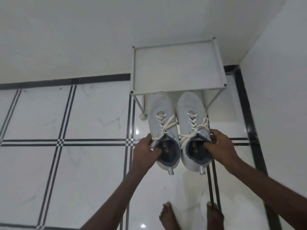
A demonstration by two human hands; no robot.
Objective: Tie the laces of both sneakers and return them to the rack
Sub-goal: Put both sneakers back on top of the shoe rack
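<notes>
1. Left hand (146,150): clasps the collar of the left sneaker (163,130) on its outer side; the thumb appears hooked into the shoe opening, the fingers wrapped outside.
2. Right hand (219,146): clasps the collar of the right sneaker (193,128) in mirror fashion; one digit dips into the opening, the rest curl around the outer edge.
3. Both sneakers: pale grey knit, side by side and almost touching, apparently held clear of the floor; heels toward the person, toes pointing away; the toe caps sit just under the front edge of the top shelf of the rack (178,68).
4. Laces (166,125): cream, crossed over each tongue with loose loops trailing toward the collars; they look knotted, though whether each bow is tight cannot be told.
5. Governing relation: each shoe's long axis runs straight from the hand toward the rack; the rack lies directly ahead of the toes, so the coming move is judged to be a forward slide along that axis onto the lower tier, which is hidden beneath the top shelf.
6. Rack: white, metal-framed, set in the corner on a glossy tiled floor (83,122); neither hand is nearer, as both are level.
7. Bare feet (191,214): planted below the shoes.
</notes>
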